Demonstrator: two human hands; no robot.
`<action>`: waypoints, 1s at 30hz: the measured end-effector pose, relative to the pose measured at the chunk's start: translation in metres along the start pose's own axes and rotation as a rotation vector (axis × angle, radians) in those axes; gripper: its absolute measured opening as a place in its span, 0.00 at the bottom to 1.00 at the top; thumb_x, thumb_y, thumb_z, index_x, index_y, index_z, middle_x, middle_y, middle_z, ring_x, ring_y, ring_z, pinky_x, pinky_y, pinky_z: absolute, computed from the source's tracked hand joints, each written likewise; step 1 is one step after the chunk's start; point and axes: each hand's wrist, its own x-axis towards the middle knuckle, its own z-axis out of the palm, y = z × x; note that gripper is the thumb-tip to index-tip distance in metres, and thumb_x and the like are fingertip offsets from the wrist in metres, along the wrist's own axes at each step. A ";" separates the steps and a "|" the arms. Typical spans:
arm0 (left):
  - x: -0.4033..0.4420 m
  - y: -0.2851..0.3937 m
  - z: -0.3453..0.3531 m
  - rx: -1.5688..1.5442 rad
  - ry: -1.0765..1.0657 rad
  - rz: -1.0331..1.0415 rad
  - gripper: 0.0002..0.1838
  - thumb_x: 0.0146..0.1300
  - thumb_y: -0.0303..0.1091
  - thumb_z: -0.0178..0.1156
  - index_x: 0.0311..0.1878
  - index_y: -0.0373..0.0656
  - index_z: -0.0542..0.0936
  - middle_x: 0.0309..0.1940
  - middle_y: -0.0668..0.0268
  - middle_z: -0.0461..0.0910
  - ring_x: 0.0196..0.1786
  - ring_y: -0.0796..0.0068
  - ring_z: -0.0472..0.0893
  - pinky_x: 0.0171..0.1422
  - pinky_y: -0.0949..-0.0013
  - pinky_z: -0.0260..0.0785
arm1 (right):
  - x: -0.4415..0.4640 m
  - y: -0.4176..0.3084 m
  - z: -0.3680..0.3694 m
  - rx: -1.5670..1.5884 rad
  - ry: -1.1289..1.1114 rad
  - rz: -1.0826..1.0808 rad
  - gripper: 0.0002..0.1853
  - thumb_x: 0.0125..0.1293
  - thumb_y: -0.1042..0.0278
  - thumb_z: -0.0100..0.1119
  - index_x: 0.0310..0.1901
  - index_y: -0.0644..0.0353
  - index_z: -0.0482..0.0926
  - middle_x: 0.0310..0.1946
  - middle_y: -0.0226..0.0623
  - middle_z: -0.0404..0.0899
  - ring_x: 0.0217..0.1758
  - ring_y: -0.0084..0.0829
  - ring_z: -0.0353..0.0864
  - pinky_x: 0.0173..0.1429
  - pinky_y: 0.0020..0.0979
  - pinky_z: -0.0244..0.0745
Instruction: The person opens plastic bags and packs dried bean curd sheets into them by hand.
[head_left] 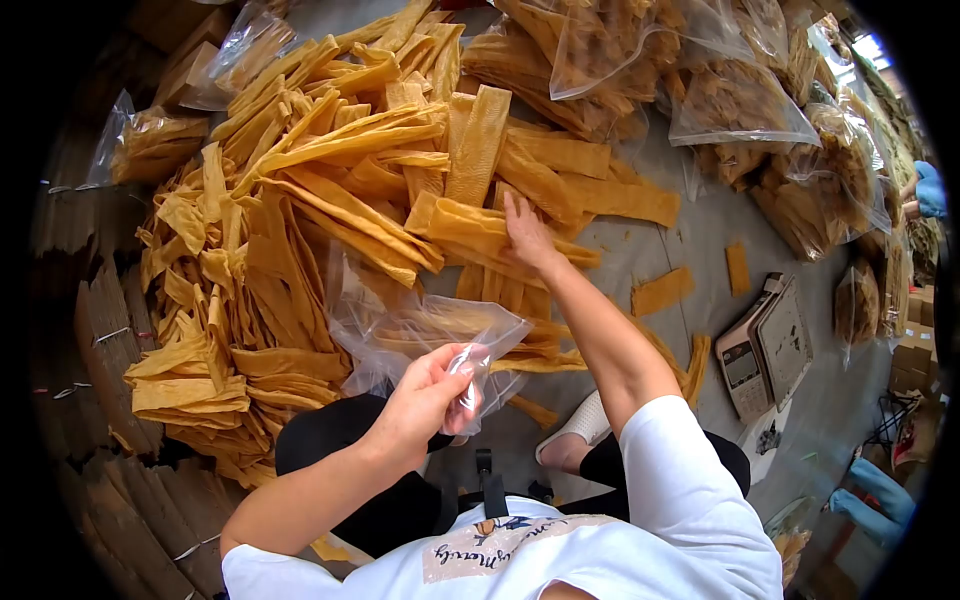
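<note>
A person in a white T-shirt (690,485) works at a heap of yellow strips (300,150) on the grey floor (715,215). The left hand (430,395), fingers curled shut, grips a clear bag (480,320) at the heap's near edge. The right hand (528,235) lies on one strip (460,222); from here I cannot tell whether it grips. That strip's long axis runs crosswise, its left end pointing slightly away from the wearer. A scale (765,345) sits at right.
</note>
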 end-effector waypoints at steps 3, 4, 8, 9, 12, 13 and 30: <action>0.009 0.006 -0.004 -0.071 0.022 0.059 0.15 0.67 0.31 0.43 0.55 0.38 0.67 0.19 0.71 0.71 0.19 0.86 0.67 0.22 0.83 0.57 | -0.021 0.018 0.022 -0.010 -0.086 -0.027 0.56 0.37 0.64 0.73 0.67 0.63 0.46 0.60 0.58 0.56 0.58 0.57 0.61 0.64 0.43 0.59; 0.012 0.010 -0.005 -0.075 0.031 0.080 0.15 0.67 0.30 0.43 0.55 0.37 0.68 0.20 0.71 0.71 0.19 0.85 0.68 0.23 0.83 0.59 | -0.028 0.024 0.027 0.004 -0.065 -0.013 0.54 0.37 0.63 0.72 0.66 0.64 0.49 0.58 0.58 0.60 0.56 0.57 0.62 0.61 0.44 0.61; 0.024 0.018 -0.007 -0.091 0.002 0.141 0.15 0.68 0.31 0.43 0.55 0.37 0.68 0.20 0.71 0.71 0.20 0.86 0.67 0.23 0.83 0.60 | -0.051 0.022 0.024 0.019 0.042 0.018 0.27 0.38 0.67 0.67 0.45 0.62 0.73 0.41 0.48 0.73 0.48 0.51 0.69 0.53 0.44 0.66; 0.026 0.020 -0.007 -0.094 0.001 0.136 0.15 0.68 0.31 0.43 0.55 0.37 0.68 0.20 0.71 0.71 0.20 0.86 0.67 0.23 0.83 0.60 | -0.054 0.020 0.021 0.016 -0.034 0.053 0.18 0.38 0.70 0.66 0.36 0.60 0.78 0.36 0.45 0.76 0.46 0.48 0.71 0.51 0.45 0.68; 0.035 0.021 -0.011 -0.082 0.010 0.178 0.16 0.69 0.33 0.43 0.56 0.36 0.69 0.19 0.72 0.71 0.18 0.86 0.67 0.23 0.83 0.59 | -0.068 0.031 0.019 0.187 0.217 -0.043 0.10 0.39 0.71 0.63 0.28 0.59 0.79 0.30 0.44 0.76 0.41 0.48 0.73 0.46 0.43 0.68; 0.038 0.021 -0.013 -0.075 0.040 0.193 0.17 0.69 0.35 0.43 0.55 0.36 0.69 0.18 0.72 0.70 0.18 0.85 0.66 0.22 0.82 0.58 | -0.078 0.027 0.007 0.249 0.279 -0.076 0.12 0.41 0.71 0.63 0.32 0.59 0.79 0.29 0.47 0.76 0.39 0.50 0.74 0.42 0.42 0.70; 0.058 0.000 -0.026 0.034 0.038 0.309 0.16 0.70 0.43 0.41 0.38 0.41 0.73 0.15 0.68 0.72 0.14 0.80 0.67 0.15 0.78 0.57 | -0.232 -0.011 -0.087 -0.029 0.059 -0.081 0.13 0.44 0.74 0.64 0.36 0.58 0.79 0.30 0.45 0.78 0.37 0.46 0.76 0.42 0.42 0.70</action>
